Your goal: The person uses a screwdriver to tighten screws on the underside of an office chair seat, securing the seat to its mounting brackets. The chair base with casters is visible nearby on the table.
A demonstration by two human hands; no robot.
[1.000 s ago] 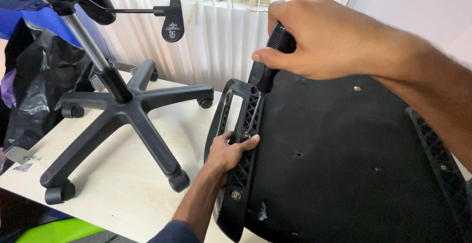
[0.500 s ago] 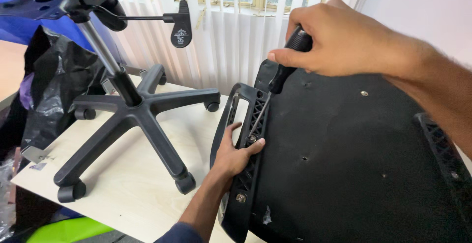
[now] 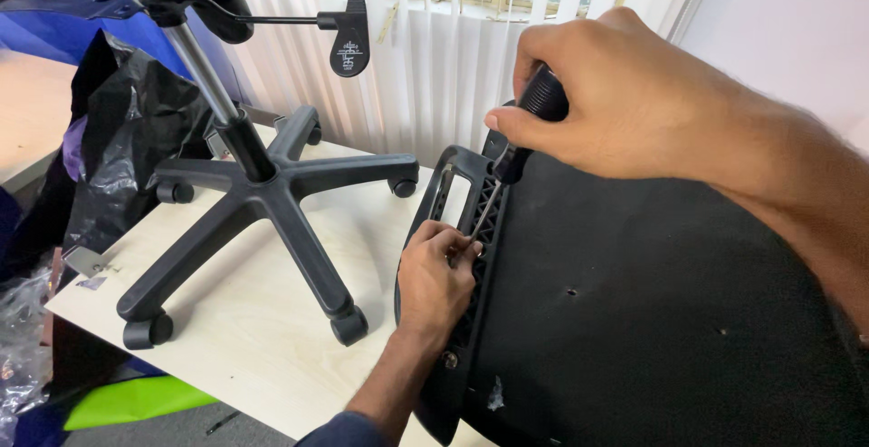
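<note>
Nearest you, your left hand [image 3: 433, 280] rests on the ribbed plastic frame [image 3: 471, 257] at the left edge of the seat [image 3: 652, 320], which lies underside up on the table [image 3: 244, 338]. Its fingers are curled and pinched together right at the screwdriver tip; whether they hold a screw there you cannot tell, it is too small to see. A screw [image 3: 450, 357] already sits in the frame just nearer you than that hand.

The screwdriver [image 3: 507, 171] has its long axis tilted: tip low, near and left, touching the frame beside your left fingertips; handle high, far and right. Your right hand [image 3: 615, 103] is closed around the black handle, thumb along its near side. So the left hand is the one at the tip, the right hand the one at the top.

Farther left on the table stands the five-legged base [image 3: 262, 203] with its column [image 3: 204, 71], well apart from the seat. A black bag [image 3: 127, 130] lies beyond it, white blinds [image 3: 434, 49] behind
</note>
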